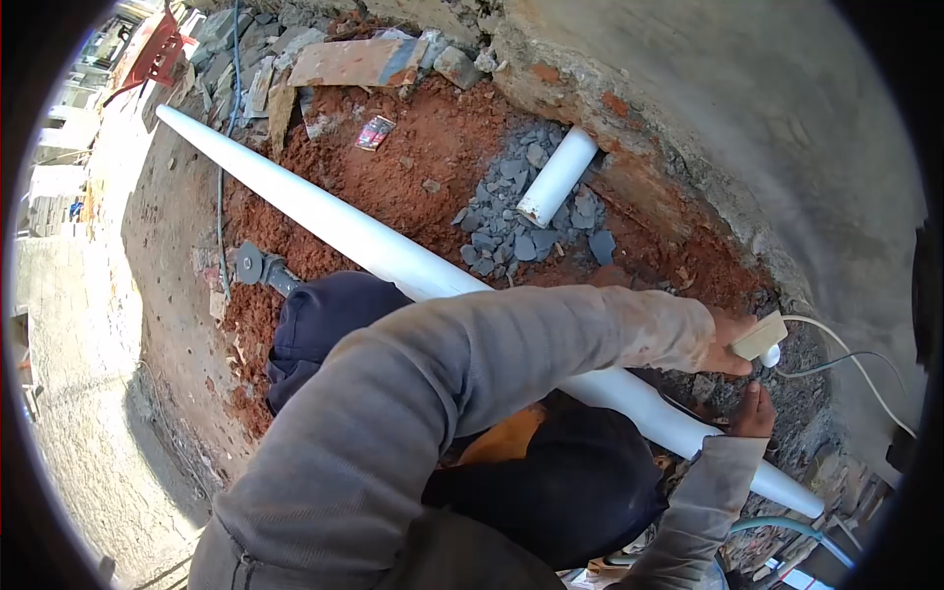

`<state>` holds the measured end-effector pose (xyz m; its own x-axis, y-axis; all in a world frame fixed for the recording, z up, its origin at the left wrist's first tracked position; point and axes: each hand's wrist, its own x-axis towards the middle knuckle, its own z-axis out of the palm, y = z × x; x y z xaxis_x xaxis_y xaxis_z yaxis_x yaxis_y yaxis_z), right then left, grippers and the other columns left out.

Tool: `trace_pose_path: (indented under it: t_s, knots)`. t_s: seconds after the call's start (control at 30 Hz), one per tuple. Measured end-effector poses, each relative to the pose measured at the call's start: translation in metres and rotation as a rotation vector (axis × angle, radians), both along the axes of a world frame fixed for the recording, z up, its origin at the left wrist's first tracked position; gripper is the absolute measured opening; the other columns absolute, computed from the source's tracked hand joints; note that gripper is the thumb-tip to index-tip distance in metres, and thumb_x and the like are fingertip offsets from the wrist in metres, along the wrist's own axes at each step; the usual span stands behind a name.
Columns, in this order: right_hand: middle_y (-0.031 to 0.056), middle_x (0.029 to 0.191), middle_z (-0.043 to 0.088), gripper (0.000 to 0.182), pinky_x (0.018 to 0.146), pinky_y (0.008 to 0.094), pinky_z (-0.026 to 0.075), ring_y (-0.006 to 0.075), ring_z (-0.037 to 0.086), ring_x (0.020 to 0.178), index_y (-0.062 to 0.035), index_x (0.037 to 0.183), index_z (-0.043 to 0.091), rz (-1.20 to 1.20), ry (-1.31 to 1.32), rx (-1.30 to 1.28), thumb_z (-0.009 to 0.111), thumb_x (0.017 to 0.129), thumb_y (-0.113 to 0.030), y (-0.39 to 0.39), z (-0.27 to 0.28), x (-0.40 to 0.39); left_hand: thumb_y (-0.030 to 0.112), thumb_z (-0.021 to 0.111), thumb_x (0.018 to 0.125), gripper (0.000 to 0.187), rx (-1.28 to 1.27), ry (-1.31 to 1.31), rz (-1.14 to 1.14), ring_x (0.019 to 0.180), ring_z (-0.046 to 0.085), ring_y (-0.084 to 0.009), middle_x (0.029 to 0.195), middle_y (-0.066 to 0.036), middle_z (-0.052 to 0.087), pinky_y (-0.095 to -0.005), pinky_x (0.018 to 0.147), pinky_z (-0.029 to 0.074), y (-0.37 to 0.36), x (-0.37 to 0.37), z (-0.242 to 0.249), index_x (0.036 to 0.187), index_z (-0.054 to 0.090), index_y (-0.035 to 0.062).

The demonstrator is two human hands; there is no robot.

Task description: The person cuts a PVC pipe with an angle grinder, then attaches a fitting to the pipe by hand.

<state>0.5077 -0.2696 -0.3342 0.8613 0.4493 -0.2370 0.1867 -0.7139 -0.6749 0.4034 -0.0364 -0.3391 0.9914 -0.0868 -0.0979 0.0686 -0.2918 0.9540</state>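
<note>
My left hand (730,346) reaches far right across my body in a grey sleeve. It grips a small cream block (759,336), pressed against a round white fitting (771,356) by the concrete wall. My right hand (755,411) sits just below it, against the long white pipe (393,258) that runs diagonally over the red soil. What its fingers hold is hidden. My knees in dark trousers (324,317) crouch over the pipe.
A short white pipe stub (558,177) pokes out of grey rubble at the wall. An angle grinder (258,265) lies on the soil to the left. A white cable (848,356) trails right of the fitting. Broken bricks (354,61) and a wrapper (374,131) lie beyond.
</note>
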Motion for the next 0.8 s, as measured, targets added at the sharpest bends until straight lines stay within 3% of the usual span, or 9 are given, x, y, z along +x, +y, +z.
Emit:
trace_pose_path:
  t_s: [0.1,0.2,0.3,0.4,0.5,0.57,0.63,0.7,0.8]
  knots:
    - [0.004,0.067,0.05,0.025,0.055,0.0286,0.043,0.0122,0.047,0.057,-0.0034,0.09,0.057,-0.204,-0.084,-0.097,0.051,0.09,-0.028,-0.027,-0.044,0.102,0.053,0.041,0.088,0.065,0.562,0.227,-0.294,0.126,0.037,-0.0295,0.134,-0.016,0.041,-0.0413,0.104,0.029,0.127,-0.082,0.047,0.131,0.042,0.0046]
    - [0.0064,0.076,0.051,0.022,0.062,0.032,0.044,0.0172,0.048,0.067,-0.0058,0.096,0.055,-0.305,-0.13,-0.196,0.053,0.087,-0.026,-0.057,-0.075,0.162,0.025,0.052,0.089,0.03,0.667,-0.062,0.176,0.089,0.059,-0.0329,0.097,-0.017,0.061,-0.0396,0.08,0.047,0.243,-0.225,0.059,0.103,0.059,-0.0012]
    - [0.0088,0.085,0.052,0.024,0.068,0.0354,0.044,0.0222,0.05,0.076,-0.0083,0.102,0.054,-0.422,-0.209,-0.331,0.056,0.083,-0.023,-0.07,-0.105,0.168,0.026,0.049,0.093,0.029,0.264,0.187,0.953,0.064,0.055,-0.0099,0.071,-0.003,0.058,-0.0248,0.056,0.044,0.266,-0.396,0.069,0.092,0.06,-0.0006]
    - [0.0112,0.094,0.053,0.031,0.074,0.0389,0.044,0.0273,0.051,0.085,-0.0107,0.108,0.052,-0.615,-0.434,-0.518,0.058,0.08,-0.021,-0.048,-0.129,0.133,0.025,0.051,0.092,0.026,-0.011,0.462,1.301,0.051,0.05,-0.0065,0.062,-0.001,0.057,-0.021,0.044,0.04,0.202,-0.54,0.012,0.076,0.057,0.0055]
    - [0.0136,0.103,0.054,0.039,0.081,0.0423,0.044,0.0323,0.053,0.094,-0.0132,0.115,0.05,-0.781,-0.684,-0.621,0.06,0.077,-0.019,0.001,-0.149,0.082,0.025,0.055,0.09,0.024,-0.338,0.471,1.668,0.068,0.06,-0.0123,0.078,-0.006,0.063,-0.0241,0.06,0.049,0.126,-0.698,-0.152,0.088,0.061,0.0016]
    - [0.0152,0.109,0.055,0.046,0.085,0.0446,0.044,0.0356,0.054,0.1,-0.0148,0.119,0.049,-0.56,-0.794,-0.532,0.062,0.075,-0.017,0.034,-0.149,0.062,0.024,0.059,0.085,0.03,-0.457,0.628,1.865,0.077,0.06,-0.0171,0.089,-0.011,0.062,-0.0272,0.066,0.049,0.102,-0.69,-0.185,0.099,0.056,-0.0027]
    - [0.0168,0.118,0.05,0.054,0.096,0.0431,0.037,0.0336,0.047,0.111,-0.0082,0.124,0.047,0.179,-0.843,-0.323,0.062,0.072,-0.015,0.053,-0.137,0.06,0.023,0.062,0.08,0.044,-0.452,0.85,1.997,0.086,0.06,-0.022,0.101,-0.015,0.06,-0.0304,0.072,0.049,0.104,-0.653,-0.182,0.11,0.05,-0.007]
    - [0.0181,0.122,0.048,0.056,0.098,0.0423,0.034,0.0328,0.045,0.114,-0.0037,0.124,0.045,0.418,-0.724,-0.129,0.061,0.072,-0.013,0.111,-0.101,0.013,0.032,0.07,0.072,0.068,-0.446,0.813,1.987,0.09,0.06,-0.0267,0.104,-0.018,0.059,-0.0347,0.076,0.049,0.111,-0.656,-0.212,0.12,0.043,-0.009]
    - [0.0161,0.125,0.045,0.05,0.096,0.0399,0.036,0.0312,0.044,0.115,-0.0042,0.123,0.047,0.74,-0.583,0.039,0.058,0.074,-0.007,0.186,-0.039,-0.071,0.031,0.064,0.079,0.062,-0.024,1.067,2.047,0.099,0.058,-0.0271,0.111,-0.021,0.055,-0.0411,0.077,0.05,0.148,-0.59,-0.162,0.121,0.042,-0.008]
